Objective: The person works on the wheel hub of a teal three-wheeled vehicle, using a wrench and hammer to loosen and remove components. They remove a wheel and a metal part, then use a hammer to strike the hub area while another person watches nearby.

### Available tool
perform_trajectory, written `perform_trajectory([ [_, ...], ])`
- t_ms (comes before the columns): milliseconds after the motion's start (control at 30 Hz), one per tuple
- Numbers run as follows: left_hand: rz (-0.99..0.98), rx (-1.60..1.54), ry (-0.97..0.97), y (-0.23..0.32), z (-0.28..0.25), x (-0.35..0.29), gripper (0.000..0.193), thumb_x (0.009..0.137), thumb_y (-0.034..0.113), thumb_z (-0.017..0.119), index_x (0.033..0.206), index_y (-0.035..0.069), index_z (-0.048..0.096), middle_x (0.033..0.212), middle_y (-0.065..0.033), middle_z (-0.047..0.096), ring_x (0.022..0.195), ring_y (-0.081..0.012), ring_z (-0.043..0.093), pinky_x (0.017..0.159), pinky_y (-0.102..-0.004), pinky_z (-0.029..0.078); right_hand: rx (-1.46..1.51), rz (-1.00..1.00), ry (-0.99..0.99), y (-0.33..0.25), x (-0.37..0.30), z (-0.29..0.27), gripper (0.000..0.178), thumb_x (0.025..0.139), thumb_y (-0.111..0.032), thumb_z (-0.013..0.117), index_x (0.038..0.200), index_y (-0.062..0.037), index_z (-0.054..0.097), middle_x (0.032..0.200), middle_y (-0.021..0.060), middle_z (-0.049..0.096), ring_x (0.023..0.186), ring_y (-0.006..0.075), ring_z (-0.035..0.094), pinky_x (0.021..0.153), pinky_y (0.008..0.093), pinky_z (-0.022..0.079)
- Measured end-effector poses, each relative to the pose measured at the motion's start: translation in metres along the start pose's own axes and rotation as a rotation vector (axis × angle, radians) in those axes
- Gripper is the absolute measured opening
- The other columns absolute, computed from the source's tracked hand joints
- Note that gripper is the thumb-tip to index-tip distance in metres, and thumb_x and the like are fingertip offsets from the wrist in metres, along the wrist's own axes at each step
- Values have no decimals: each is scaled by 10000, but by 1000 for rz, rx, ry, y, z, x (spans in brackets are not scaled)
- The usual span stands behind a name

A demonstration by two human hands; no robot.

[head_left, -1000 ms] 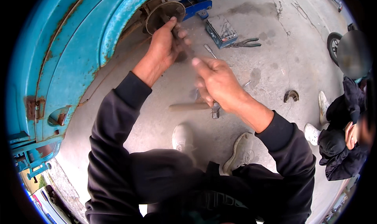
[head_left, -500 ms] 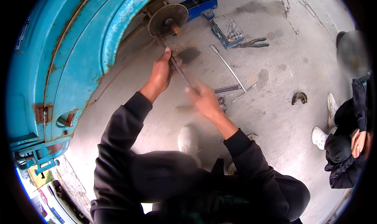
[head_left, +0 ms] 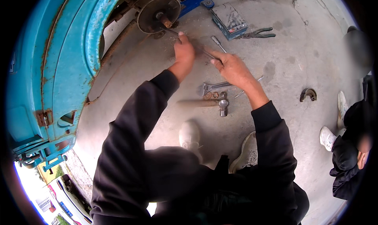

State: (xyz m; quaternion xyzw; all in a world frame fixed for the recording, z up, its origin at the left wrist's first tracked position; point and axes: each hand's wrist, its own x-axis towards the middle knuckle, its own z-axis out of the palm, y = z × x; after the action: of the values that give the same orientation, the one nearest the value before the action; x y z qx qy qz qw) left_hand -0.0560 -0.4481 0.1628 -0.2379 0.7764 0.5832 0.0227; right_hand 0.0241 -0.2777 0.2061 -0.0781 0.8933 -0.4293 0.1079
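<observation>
A slim dark metal bar (head_left: 204, 51) runs slantwise between my two hands. My left hand (head_left: 184, 55) is closed round it close to the wheel hub, thumb laid along the top. My right hand (head_left: 235, 70) grips the bar's nearer end, index finger stretched along it. The far tip meets the round brown brake plate (head_left: 149, 17) beside its rusty spindle (head_left: 165, 21); whether it is wedged in there I cannot tell. Part of the bar is hidden by my fingers and slightly blurred.
The turquoise vehicle body (head_left: 71, 39) fills the left, a blue jack (head_left: 197, 0) behind the hub. On the concrete lie a box (head_left: 230, 22), pliers (head_left: 258, 34), a socket wrench (head_left: 218, 43), an adjustable wrench (head_left: 214, 86), a hammer (head_left: 223, 103) and a brake shoe (head_left: 308, 94). A person (head_left: 350, 146) crouches right.
Both hands have moved right and away from me, and the bar has swung flatter, its tip now at the spindle. My view has shifted slightly, uncovering the hammer and adjustable wrench.
</observation>
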Motion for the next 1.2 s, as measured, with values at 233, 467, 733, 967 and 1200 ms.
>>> perform_trajectory([
  [233, -296, -725, -243, 81, 47, 6, 629, 1046, 547, 242, 1137, -13, 516, 984, -216, 683, 838, -315, 686, 727, -426, 566, -927, -301, 258, -78, 26, -91, 390, 870, -120, 638, 1257, -154, 671, 724, 111, 688, 713, 278, 705, 631, 371, 569],
  [467, -310, -589, -317, 76, 17, -14, 386, 1050, 375, 376, 998, 23, 524, 910, -172, 651, 692, -269, 604, 629, -416, 535, -1139, -215, 112, -87, 2, -39, 516, 862, -130, 628, 1362, -37, 541, 775, 94, 711, 691, 212, 722, 587, 293, 563],
  [733, -264, -227, -319, 49, -13, -9, 373, 1040, 358, 417, 1070, 15, 560, 980, -114, 655, 740, -233, 645, 646, -373, 570, -654, -166, 43, -70, 2, -50, 293, 895, -159, 620, 1154, -32, 667, 927, 86, 742, 893, 248, 735, 718, 355, 581],
  [967, -350, -538, -641, 81, 12, 0, 379, 1066, 339, 407, 1057, 8, 591, 1008, -120, 677, 864, -253, 663, 803, -375, 555, -639, -105, 177, -84, -11, -61, 284, 908, -120, 593, 1145, 27, 647, 888, 128, 735, 845, 266, 731, 678, 358, 576],
  [1200, -77, -287, -764, 110, -63, -93, 224, 1066, 292, 459, 1079, 75, 510, 973, -92, 678, 787, -170, 660, 672, -288, 539, 421, 67, -85, -90, -75, -78, 311, 983, -177, 508, 1208, 6, 619, 1078, 237, 680, 974, 358, 683, 849, 431, 531],
])
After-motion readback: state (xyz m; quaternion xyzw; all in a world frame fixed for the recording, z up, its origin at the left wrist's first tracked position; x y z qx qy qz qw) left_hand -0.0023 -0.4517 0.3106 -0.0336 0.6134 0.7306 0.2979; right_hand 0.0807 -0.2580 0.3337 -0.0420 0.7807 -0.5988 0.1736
